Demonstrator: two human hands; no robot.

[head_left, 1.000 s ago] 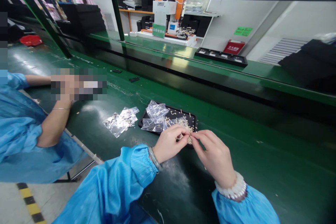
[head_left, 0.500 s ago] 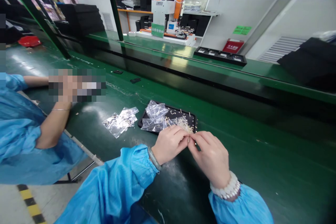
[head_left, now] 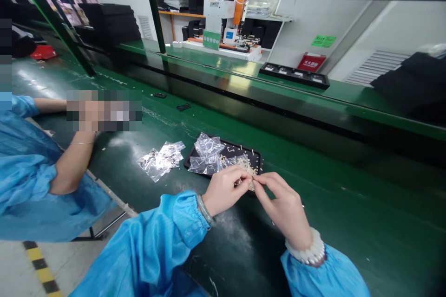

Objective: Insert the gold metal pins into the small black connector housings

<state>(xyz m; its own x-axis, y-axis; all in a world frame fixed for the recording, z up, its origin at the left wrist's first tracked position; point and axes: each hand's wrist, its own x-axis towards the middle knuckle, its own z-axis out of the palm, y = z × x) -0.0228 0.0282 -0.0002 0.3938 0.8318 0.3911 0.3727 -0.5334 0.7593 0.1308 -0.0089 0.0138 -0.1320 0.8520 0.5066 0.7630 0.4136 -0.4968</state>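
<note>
My left hand [head_left: 228, 189] is closed in a pinch, its fingertips meeting those of my right hand [head_left: 281, 202] over the near edge of a black tray [head_left: 234, 140]. The right thumb and forefinger are pressed together too. Whatever lies between the fingertips is too small to make out. Small pale strip-like pieces [head_left: 248, 163] are heaped in the tray's right part, with a few scattered near its far edge. Clear plastic bags [head_left: 208, 145] lie on the tray's left side. Left of the tray, more clear bags [head_left: 161, 160] with small contents rest on the green table.
A co-worker's arm [head_left: 75, 162] in a blue sleeve reaches over the table [head_left: 348, 222] at left. Two small black parts [head_left: 183, 107] lie farther back. On the raised shelf behind stand a long black tray [head_left: 294, 75], a red sign [head_left: 311, 62] and stacked black trays [head_left: 111, 23].
My right hand has shifted slightly right, and its fingers have straightened a little. The gap inside my left hand's pinch has widened. The view has moved slightly.
</note>
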